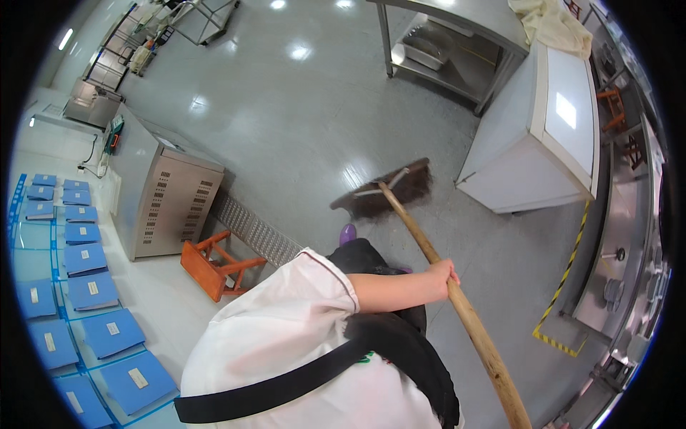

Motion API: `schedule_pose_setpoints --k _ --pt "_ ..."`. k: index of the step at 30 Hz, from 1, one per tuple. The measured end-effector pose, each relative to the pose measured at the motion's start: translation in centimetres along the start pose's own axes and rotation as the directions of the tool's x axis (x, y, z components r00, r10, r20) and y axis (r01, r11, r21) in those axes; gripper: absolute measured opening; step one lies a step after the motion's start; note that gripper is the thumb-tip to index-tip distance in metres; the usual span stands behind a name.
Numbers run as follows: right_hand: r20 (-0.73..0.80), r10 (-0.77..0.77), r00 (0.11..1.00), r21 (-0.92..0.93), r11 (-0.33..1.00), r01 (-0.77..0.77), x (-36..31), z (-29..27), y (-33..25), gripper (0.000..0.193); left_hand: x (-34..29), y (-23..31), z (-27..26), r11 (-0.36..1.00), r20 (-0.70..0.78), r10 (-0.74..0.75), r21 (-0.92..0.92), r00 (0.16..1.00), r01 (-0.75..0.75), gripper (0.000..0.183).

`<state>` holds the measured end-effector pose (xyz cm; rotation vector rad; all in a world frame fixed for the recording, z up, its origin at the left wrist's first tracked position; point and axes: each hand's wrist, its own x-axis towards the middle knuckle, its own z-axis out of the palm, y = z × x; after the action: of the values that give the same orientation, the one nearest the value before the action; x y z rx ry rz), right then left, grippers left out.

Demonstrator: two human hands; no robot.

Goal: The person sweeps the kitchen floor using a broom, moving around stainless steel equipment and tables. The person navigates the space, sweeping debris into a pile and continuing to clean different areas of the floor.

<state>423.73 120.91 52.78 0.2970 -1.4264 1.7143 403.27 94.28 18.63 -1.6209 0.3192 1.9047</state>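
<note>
My left hand (441,280) is closed around the wooden handle of a wide push broom (475,325). The bare forearm reaches across from a white short sleeve on the left. The handle slants from the lower right up to the broom head (396,187), which rests on the grey floor just ahead of my feet. Its bristles are dark brown, and light braces join the head to the handle. The tip of a purple shoe (348,234) shows close to the broom head. The handle's upper end leaves the picture at the lower edge, and my right hand is not visible.
To the left stand an orange stool (204,270), a vented steel cabinet (179,204) and a wall with blue folders (114,332). A white cabinet (504,161) and a steel table (471,21) stand ahead right. Yellow-black tape (561,293) marks the floor beside steel counters.
</note>
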Motion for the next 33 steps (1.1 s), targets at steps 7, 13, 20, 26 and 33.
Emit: schedule_pose_setpoints --k 7,13,20,26,33 --pt "-0.261 0.156 0.953 -0.117 0.974 -0.192 -5.5 12.4 14.1 0.024 -3.9 21.6 -2.9 0.935 -0.105 0.3 -0.163 0.948 -0.314 0.011" --pt "-0.031 0.618 0.786 0.012 0.786 -0.618 -12.9 33.6 28.6 0.022 -5.2 50.1 -11.2 0.747 -0.186 0.525 -0.367 0.831 -0.554 0.019" --pt "0.563 0.735 0.378 -0.106 0.518 -0.849 -24.5 57.9 41.9 0.012 -6.9 64.4 -18.9 0.633 -0.294 0.675 -0.239 0.677 -0.736 0.021" --pt "0.658 0.675 0.334 -0.231 0.603 -0.764 -33.3 61.8 44.1 0.015 -1.6 64.3 -26.7 0.694 -0.298 0.653 -0.131 0.696 -0.708 0.031" --pt "0.504 0.808 0.305 -0.4 0.531 -0.747 -24.3 50.3 40.1 0.023 -3.0 49.1 -15.9 0.682 -0.279 0.578 -0.35 0.767 -0.642 0.023"
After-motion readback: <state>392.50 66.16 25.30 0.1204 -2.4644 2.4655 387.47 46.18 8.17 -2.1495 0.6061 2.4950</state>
